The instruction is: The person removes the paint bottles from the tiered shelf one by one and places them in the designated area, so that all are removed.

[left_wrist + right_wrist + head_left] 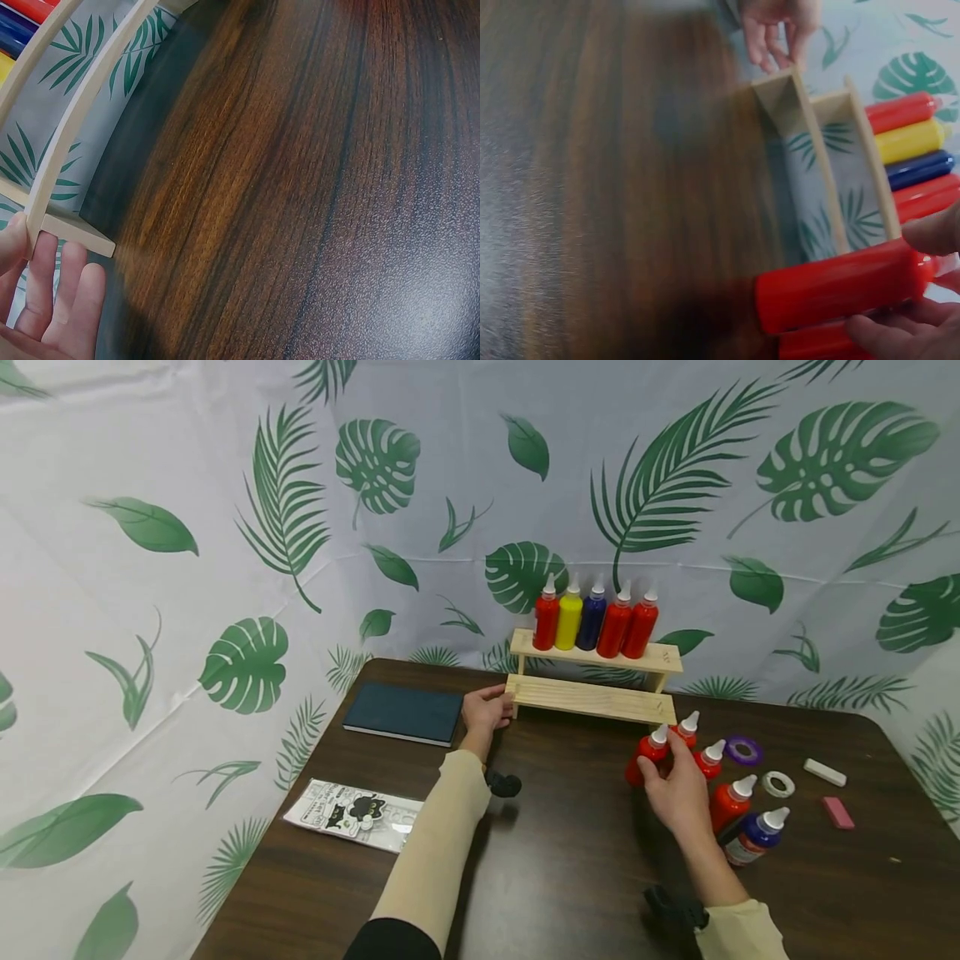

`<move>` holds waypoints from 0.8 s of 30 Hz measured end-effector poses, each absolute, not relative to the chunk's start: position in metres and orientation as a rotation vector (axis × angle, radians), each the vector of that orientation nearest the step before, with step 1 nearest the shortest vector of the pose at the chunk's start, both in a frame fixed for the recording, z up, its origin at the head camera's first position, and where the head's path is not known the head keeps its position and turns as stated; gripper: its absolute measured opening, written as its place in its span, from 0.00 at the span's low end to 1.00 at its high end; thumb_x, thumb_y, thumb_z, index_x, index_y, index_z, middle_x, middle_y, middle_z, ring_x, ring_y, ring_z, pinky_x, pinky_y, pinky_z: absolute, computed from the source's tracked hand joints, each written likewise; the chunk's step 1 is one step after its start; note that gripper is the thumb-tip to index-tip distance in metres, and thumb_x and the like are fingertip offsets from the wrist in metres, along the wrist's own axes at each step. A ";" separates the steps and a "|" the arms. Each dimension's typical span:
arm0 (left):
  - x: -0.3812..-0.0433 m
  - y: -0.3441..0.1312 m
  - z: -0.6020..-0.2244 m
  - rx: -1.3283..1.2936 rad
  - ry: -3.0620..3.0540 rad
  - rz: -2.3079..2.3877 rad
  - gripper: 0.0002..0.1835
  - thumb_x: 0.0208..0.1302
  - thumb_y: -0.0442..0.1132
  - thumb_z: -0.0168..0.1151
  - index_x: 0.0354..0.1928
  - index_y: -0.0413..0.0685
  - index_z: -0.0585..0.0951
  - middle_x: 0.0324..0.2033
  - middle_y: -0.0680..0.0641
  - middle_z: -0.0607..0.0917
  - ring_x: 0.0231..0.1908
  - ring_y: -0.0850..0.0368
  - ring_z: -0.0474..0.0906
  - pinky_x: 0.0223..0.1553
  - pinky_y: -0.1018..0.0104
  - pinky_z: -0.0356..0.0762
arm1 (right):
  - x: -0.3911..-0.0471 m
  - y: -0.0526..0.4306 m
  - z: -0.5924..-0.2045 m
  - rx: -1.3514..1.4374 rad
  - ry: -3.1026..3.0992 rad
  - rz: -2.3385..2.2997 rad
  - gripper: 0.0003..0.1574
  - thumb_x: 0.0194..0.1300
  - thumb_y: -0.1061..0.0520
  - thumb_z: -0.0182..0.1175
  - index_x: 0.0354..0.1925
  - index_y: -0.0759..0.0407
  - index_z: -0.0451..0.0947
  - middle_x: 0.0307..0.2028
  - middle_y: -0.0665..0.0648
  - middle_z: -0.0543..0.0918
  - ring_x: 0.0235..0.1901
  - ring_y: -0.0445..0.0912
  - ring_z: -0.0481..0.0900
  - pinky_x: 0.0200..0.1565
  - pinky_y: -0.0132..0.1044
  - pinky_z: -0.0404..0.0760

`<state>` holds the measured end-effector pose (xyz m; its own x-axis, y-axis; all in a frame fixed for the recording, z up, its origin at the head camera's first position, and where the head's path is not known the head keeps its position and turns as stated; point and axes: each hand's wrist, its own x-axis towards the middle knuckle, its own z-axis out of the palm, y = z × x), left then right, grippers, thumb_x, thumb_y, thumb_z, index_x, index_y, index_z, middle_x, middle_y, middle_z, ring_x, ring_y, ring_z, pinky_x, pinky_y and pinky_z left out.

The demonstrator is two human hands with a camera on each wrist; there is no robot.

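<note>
My left hand [483, 712] pinches the left end of a two-tier wooden rack [592, 696], its thumb on the lower board and fingers at the end support [79, 234]. Red, yellow and dark blue bottles with white nozzle caps stand along the upper tier, including a yellow bottle [569, 622] and a blue bottle [592, 622]. At the rack's front right corner, my right hand [681, 793] grips a red squeeze bottle [840, 289] near its top, holding it upright. Close behind that hand are more red bottles, one a red bottle [708, 762] partly covered by it.
Right of my right hand stand another red bottle [727, 806] and a labelled blue bottle [756, 839]. Beyond them lie a purple tape roll [757, 752], a white tape roll [789, 786], a white stick [825, 772] and a pink eraser [837, 812]. Leftward are a dark notebook [405, 710] and a cat-printed packet [345, 810].
</note>
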<state>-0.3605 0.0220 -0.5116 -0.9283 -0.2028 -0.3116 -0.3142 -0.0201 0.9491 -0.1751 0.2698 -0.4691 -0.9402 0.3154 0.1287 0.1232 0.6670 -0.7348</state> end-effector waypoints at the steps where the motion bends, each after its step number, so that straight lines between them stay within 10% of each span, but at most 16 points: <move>1: -0.360 0.022 -0.512 -0.566 2.143 2.112 0.11 0.54 0.37 0.72 0.41 0.52 0.88 0.24 0.46 0.88 0.28 0.53 0.86 0.21 0.65 0.82 | -0.175 0.270 -0.467 -0.334 -2.623 1.131 0.39 0.67 0.57 0.59 0.70 0.65 0.56 0.63 0.72 0.68 0.55 0.65 0.72 0.57 0.60 0.70; 13: -0.361 0.023 -0.512 -0.569 2.156 2.099 0.11 0.54 0.37 0.72 0.41 0.52 0.88 0.25 0.46 0.88 0.27 0.53 0.86 0.21 0.65 0.82 | -0.183 0.269 -0.405 -0.162 -2.505 1.066 0.35 0.71 0.57 0.54 0.72 0.56 0.56 0.64 0.68 0.68 0.60 0.64 0.69 0.54 0.58 0.74; 24: -0.360 0.024 -0.509 -0.579 2.156 2.092 0.11 0.54 0.37 0.72 0.41 0.53 0.88 0.25 0.46 0.88 0.26 0.54 0.86 0.20 0.66 0.81 | -0.273 0.276 -0.362 -0.184 -2.599 1.177 0.39 0.73 0.49 0.47 0.74 0.59 0.47 0.68 0.70 0.61 0.64 0.66 0.64 0.60 0.61 0.66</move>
